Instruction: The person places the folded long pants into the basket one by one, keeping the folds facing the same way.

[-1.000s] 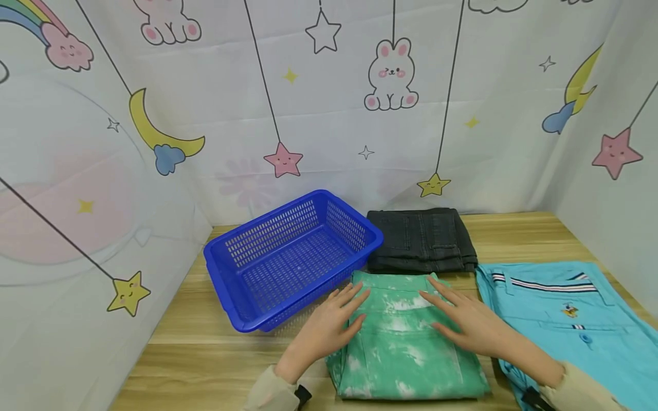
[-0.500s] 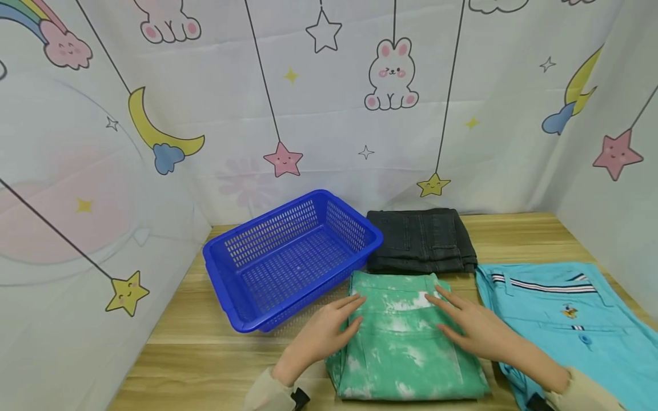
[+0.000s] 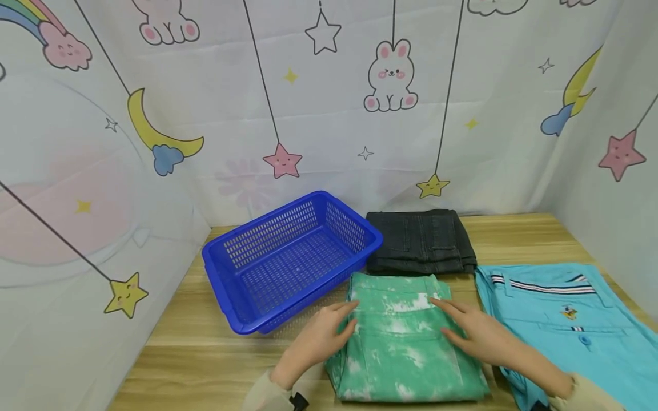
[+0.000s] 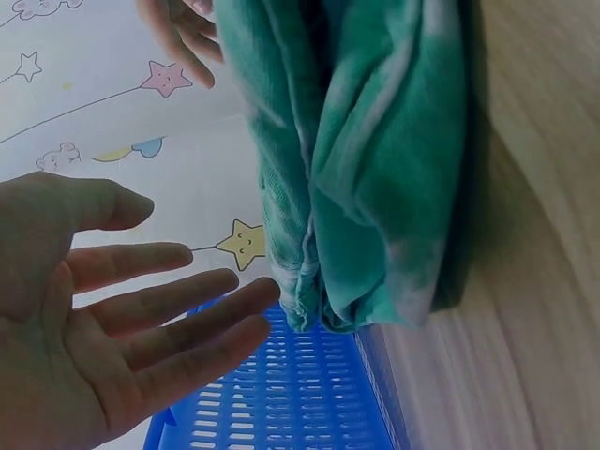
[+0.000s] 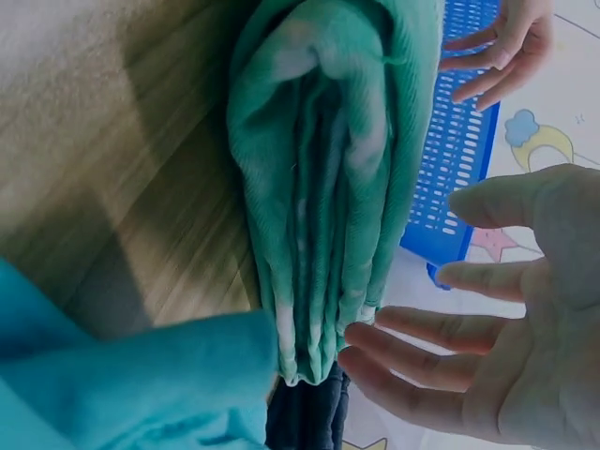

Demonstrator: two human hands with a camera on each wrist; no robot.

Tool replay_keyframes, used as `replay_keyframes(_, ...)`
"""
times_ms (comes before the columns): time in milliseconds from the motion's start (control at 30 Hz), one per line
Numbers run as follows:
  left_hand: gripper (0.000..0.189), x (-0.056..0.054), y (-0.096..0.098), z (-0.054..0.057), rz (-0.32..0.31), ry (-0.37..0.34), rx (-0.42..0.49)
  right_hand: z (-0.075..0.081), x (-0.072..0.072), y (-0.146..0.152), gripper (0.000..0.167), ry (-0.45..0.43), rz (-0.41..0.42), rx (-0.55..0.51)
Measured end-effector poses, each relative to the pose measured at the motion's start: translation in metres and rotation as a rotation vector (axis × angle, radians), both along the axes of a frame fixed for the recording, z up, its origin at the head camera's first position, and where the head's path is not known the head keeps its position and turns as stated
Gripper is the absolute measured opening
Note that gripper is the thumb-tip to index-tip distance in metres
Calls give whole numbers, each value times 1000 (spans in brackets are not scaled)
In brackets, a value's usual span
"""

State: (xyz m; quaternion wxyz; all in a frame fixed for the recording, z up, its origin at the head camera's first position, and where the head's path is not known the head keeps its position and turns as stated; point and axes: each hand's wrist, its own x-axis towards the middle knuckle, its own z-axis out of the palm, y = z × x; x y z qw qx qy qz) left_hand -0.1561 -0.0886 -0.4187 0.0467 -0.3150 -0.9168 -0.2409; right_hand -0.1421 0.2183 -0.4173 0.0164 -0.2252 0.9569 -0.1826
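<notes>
Folded green trousers [image 3: 406, 359] with white tie-dye patches lie on the table in front of me in the head view. At their left edge is my left hand [image 3: 319, 337], with its fingers spread and nothing held. My right hand [image 3: 478, 334] hovers over or by the right edge, fingers straight and apart. The left wrist view shows the left hand [image 4: 141, 328] beside the thick folded side of the trousers [image 4: 375, 169], palm visible. From the right wrist, stacked fabric layers show beside the right hand [image 5: 487, 337], whose fingertips are close to the far end of the fold.
A blue plastic basket [image 3: 295, 308] stands at the back left, tilted at an angle to the table. Folded black jeans [image 3: 421, 240] lie behind the green trousers. Turquoise trousers [image 3: 565, 308] with a striped waistband spread out at the right. A printed white cloth [image 3: 329, 114] surrounds the wooden table.
Both hands have drawn slightly apart and back toward me, from over the upper part of the green trousers to nearer their side edges. The trousers stay put.
</notes>
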Motion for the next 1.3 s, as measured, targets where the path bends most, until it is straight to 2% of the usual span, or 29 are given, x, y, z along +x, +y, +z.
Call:
replay_keyframes(200,36,3,1,-1,54,-20,21,1,1,2,58,-124,-37,-66)
replay_keyframes(433,38,3,3,0,113,-111,43,-1,1,4,57,-178,-105,-176)
replay_keyframes(833,39,1,3,0,133,-177,193,-2,-2,9,65,-331,-201,-291)
replay_keyframes(1033,43,3,2,-2,145,-245,223,-2,-2,12,67,-366,-218,-300)
replay_keyframes(1300,45,5,1,-1,175,-339,227,-3,-4,17,69,-474,-240,-337)
